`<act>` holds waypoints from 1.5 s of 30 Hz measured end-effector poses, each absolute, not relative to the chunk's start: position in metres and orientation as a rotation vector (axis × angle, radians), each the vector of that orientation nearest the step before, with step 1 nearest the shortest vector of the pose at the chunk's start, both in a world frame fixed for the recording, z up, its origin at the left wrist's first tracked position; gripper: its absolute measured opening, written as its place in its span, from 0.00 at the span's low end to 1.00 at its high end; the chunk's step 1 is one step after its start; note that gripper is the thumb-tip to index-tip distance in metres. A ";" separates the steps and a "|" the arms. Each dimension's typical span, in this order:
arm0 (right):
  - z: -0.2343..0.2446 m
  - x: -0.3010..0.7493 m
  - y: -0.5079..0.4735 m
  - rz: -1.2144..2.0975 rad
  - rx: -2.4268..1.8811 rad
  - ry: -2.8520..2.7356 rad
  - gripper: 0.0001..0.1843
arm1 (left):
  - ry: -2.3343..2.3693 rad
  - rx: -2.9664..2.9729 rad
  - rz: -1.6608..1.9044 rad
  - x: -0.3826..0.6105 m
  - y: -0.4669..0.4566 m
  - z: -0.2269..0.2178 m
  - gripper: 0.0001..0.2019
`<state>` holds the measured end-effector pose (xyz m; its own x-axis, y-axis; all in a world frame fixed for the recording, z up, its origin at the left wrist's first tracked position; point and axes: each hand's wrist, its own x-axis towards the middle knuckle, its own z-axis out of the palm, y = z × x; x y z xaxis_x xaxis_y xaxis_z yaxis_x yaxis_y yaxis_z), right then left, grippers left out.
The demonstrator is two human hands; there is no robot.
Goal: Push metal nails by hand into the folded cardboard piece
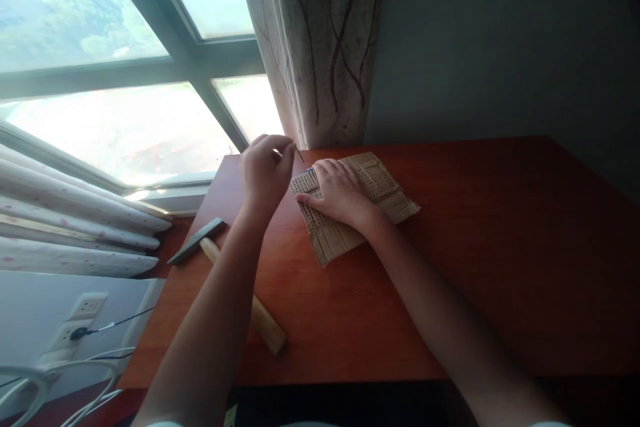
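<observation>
Head view: a red-brown wooden counter (450, 267) fills the near and right part of the scene, its surface smooth and glossy. Its far edge meets a grey wall (500, 40), and its left edge stands by a window (125, 127).

The left hand (264, 173) is raised just above the far left part of the counter. Its fingers (285, 145) are pinched closed on a thin dark pin (299, 154), which slants down to the right. The pin's tip hangs just over the far left corner of the cardboard (340, 243).

The cardboard lies flat on the counter toward the far side, turned at an angle. Rows of small holes cover its far half, and its near edge is folded. The right hand (337, 192) lies palm down on it, fingers stretched out flat and gripping nothing, covering its middle. A small blue speck shows at the fingertips, too small to tell what it is.

A hammer (260, 323) lies on the left part of the counter. Its dark head is by the left edge, and its pale wooden handle runs nearer, partly hidden under the left forearm.

A patterned curtain (325, 47) hangs at the far edge between window and wall. Bright daylight comes through the panes. Low on the left, a wall socket (83, 320) holds a black plug, and pale cables loop below it.
</observation>
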<state>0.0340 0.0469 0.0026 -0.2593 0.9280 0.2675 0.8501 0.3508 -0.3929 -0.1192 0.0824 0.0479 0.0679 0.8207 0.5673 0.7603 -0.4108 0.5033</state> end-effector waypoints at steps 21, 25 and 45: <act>0.001 0.034 0.047 0.200 -1.536 -2.178 0.36 | 1.817 2.216 -0.113 -0.226 0.007 0.016 0.14; 0.000 0.034 0.048 0.191 -1.534 -2.175 0.37 | 1.927 2.237 0.005 -0.228 0.011 0.013 0.14; -0.001 0.033 0.048 0.208 -1.536 -2.154 0.33 | 1.551 2.298 0.894 -0.138 0.072 0.021 0.09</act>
